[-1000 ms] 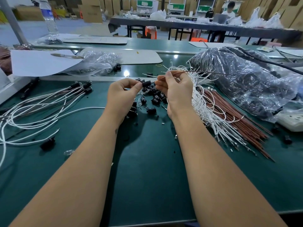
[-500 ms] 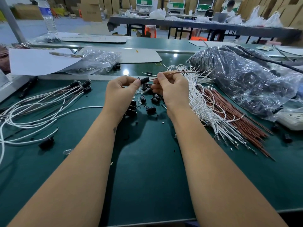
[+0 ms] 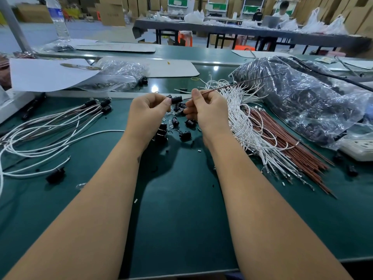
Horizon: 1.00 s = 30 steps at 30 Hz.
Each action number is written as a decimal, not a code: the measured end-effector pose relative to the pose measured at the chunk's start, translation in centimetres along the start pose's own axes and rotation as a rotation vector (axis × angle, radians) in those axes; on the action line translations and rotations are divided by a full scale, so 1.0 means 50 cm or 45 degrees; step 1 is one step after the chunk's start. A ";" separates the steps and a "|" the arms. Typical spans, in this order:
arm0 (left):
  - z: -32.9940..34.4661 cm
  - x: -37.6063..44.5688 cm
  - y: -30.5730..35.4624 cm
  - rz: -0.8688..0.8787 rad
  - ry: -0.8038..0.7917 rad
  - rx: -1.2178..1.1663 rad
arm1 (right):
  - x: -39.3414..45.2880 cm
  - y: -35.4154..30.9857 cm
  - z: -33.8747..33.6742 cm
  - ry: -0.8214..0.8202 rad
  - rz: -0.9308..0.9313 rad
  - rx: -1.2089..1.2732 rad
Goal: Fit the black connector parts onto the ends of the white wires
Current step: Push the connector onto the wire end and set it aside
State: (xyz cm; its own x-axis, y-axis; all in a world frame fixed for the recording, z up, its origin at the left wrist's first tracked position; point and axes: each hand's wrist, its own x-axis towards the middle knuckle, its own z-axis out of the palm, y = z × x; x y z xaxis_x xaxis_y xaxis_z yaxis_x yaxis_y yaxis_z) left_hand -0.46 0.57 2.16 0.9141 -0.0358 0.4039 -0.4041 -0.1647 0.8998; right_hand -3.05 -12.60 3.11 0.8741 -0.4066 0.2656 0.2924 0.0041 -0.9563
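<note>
At the frame's centre we see the left hand [image 3: 149,110] pinch a black connector [image 3: 176,99], its long axis lying sideways, open end facing right. The right hand [image 3: 207,110] pinches a brown wire [image 3: 232,85] slanting toward the upper right, its tip at the connector.

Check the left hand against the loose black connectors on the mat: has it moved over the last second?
Yes. The left hand, pinching a black connector, has lifted slightly up and away from the loose connectors on the mat, toward the brown wire held by the right hand.
</note>
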 end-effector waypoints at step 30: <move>0.003 -0.012 0.004 0.032 -0.106 -0.142 | -0.014 -0.005 0.014 -0.056 -0.020 -0.047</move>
State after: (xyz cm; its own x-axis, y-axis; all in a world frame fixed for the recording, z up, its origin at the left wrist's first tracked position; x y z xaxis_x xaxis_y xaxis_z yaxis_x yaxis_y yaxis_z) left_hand -1.10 0.40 2.07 0.9013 -0.1209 0.4160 -0.4242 -0.0520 0.9041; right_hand -3.47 -11.66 3.23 0.8859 -0.3658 0.2853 0.2928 -0.0361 -0.9555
